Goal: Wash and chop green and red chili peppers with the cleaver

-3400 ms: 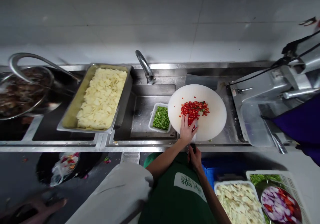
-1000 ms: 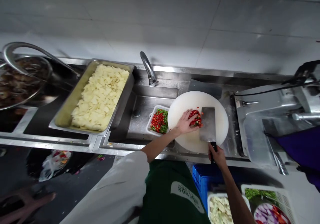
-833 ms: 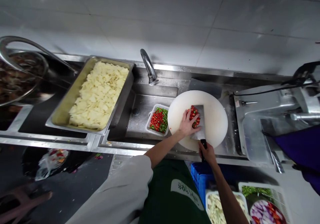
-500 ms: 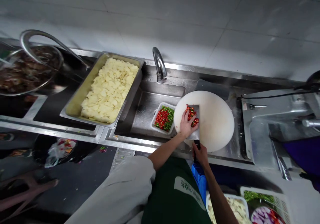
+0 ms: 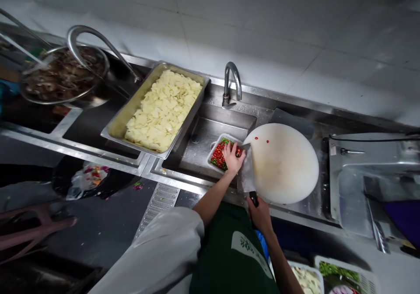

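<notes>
In the head view, my right hand [image 5: 260, 213] grips the black handle of a cleaver [image 5: 248, 173]. Its broad blade spans the left edge of a round white cutting board [image 5: 285, 167] and reaches toward a white plastic container. My left hand [image 5: 233, 159] has its fingers spread over that container [image 5: 214, 167], beside the blade's tip; whether chillies lie under the palm is hidden. Chopped red and green chillies [image 5: 218, 155] fill the container, which sits at the sink's right side. A few red chilli pieces [image 5: 267, 141] are left on the board's upper part.
A deep metal tray of sliced pale potato-like pieces [image 5: 164, 110] spans the sink's [image 5: 193, 154] left side. The faucet [image 5: 232, 82] rises behind. Farther left stands a large pot [image 5: 65, 75] with dark contents. A knife [image 5: 377, 224] lies at the right.
The cleaver and both hands have moved left, from the board to the container. The chopped chillies that lay on the blade have left the board, apart from a few pieces.
</notes>
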Demonstrator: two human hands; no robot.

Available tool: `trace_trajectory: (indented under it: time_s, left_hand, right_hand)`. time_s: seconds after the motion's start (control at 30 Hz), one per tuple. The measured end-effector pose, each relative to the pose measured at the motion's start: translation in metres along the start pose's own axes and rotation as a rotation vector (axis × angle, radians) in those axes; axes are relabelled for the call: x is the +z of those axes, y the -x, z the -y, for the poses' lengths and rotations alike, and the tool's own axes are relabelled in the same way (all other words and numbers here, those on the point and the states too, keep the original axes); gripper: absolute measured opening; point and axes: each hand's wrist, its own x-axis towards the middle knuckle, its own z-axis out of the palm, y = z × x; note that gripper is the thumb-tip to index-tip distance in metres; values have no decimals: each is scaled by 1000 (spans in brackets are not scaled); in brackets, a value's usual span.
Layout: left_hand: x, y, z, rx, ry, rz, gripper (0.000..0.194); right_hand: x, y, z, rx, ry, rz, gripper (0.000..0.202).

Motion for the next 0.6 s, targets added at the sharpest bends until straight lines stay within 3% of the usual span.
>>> trace_trajectory:
  time_s: [0.17,0.3,0.4,0.47,0.6]
  left_hand:
    - [7,-31,45,-138,106,40,43]
    - [-4,-44,77,-273,193,37,40]
    - [-20,-38,92,-302,215,-2,39]
    - [-33,-26,100,-307,239,-15,39]
    - [-62,7,116,-370,360,-30,41]
  right_hand:
    - [-18,20,-17,39,48,-49,41]
    - [-54,21,-35,17,240,-250,40]
    - [-85,-1,-33,-34,613,-430,33]
    - [-99,-26,-23,35,805,-479,33]
    - [-96,-70,6,160,912,-474,30]
